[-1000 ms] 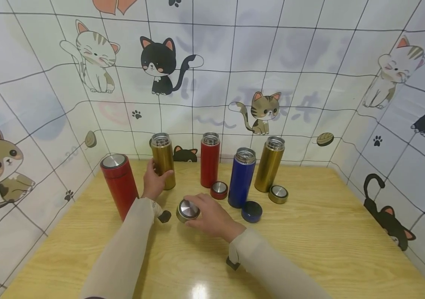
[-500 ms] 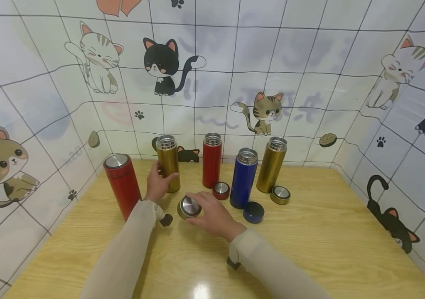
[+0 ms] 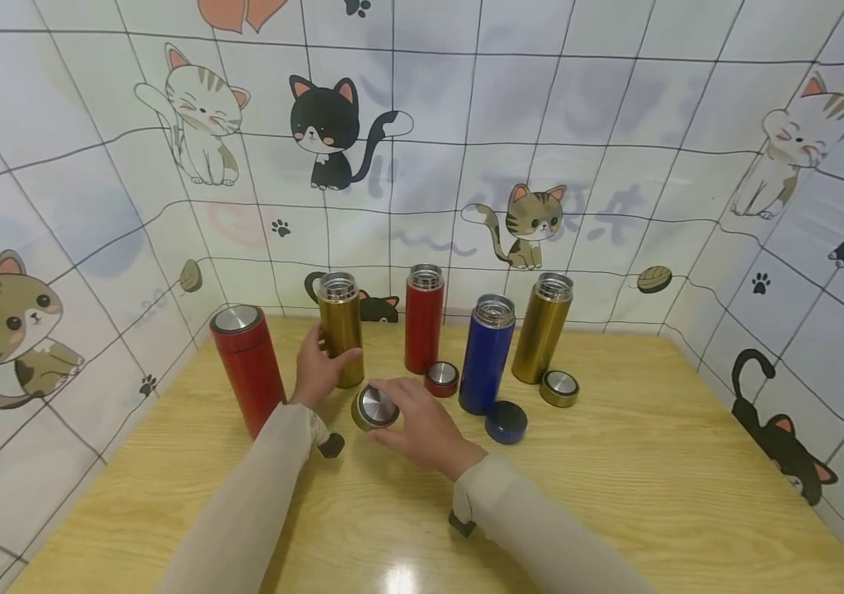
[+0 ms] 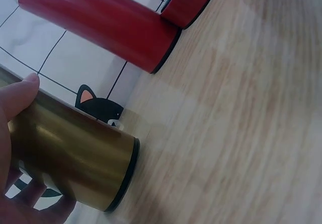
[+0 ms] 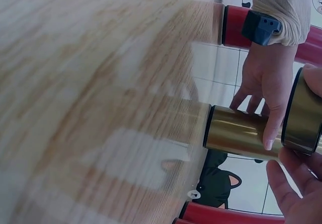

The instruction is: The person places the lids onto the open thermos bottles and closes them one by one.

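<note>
My left hand (image 3: 318, 367) grips the lower half of an uncapped gold thermos bottle (image 3: 341, 322), which stands upright on the table. In the left wrist view, the thumb lies on one side of this gold bottle (image 4: 75, 148) and the fingers curl around the other. My right hand (image 3: 422, 425) holds a gold lid with a steel top (image 3: 375, 407) between thumb and fingers, in front of the bottle. The right wrist view shows the gold lid (image 5: 301, 116) raised off the table, close to the left hand (image 5: 266, 78) and apart from the bottle.
A capped red thermos (image 3: 249, 371) stands at left. Uncapped red (image 3: 423, 326), blue (image 3: 486, 359) and gold (image 3: 540, 334) bottles stand to the right. Beside them lie a red lid (image 3: 441, 378), a blue lid (image 3: 506, 421) and another gold lid (image 3: 558, 388). A cat-print wall backs the table.
My left hand has brought the gold bottle a little to the right and nearer, towards the lid. The right hand with the lid has hardly moved, rising slightly. The view has shifted slightly.
</note>
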A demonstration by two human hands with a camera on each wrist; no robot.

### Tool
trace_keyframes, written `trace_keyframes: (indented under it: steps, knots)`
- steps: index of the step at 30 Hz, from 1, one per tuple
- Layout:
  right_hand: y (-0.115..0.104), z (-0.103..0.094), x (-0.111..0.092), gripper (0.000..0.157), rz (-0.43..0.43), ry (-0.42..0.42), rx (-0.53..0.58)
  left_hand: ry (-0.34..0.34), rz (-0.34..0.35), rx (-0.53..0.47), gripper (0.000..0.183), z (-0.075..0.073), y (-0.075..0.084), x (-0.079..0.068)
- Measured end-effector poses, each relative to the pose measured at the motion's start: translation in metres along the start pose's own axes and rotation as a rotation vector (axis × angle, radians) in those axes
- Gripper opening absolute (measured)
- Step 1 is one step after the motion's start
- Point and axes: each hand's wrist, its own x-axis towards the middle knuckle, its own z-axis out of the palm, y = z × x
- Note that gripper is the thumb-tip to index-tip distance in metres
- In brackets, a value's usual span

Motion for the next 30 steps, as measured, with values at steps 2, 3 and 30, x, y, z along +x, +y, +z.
trace_keyframes:
  steps: [2, 3, 30]
  knots:
    - [0.001, 0.000, 0.000, 0.069, 0.001, 0.022, 0.002, -0.007, -0.002, 0.000, 0.083, 0.001, 0.000, -0.001]
    - [0.001, 0.001, 0.001, 0.069, -0.001, 0.032, 0.002, -0.010, -0.005, 0.002, 0.083, 0.001, -0.001, -0.002]
    - [0.002, 0.007, 0.008, 0.075, -0.013, 0.184, 0.064, -0.016, 0.048, -0.023, 0.074, 0.012, 0.008, -0.026]
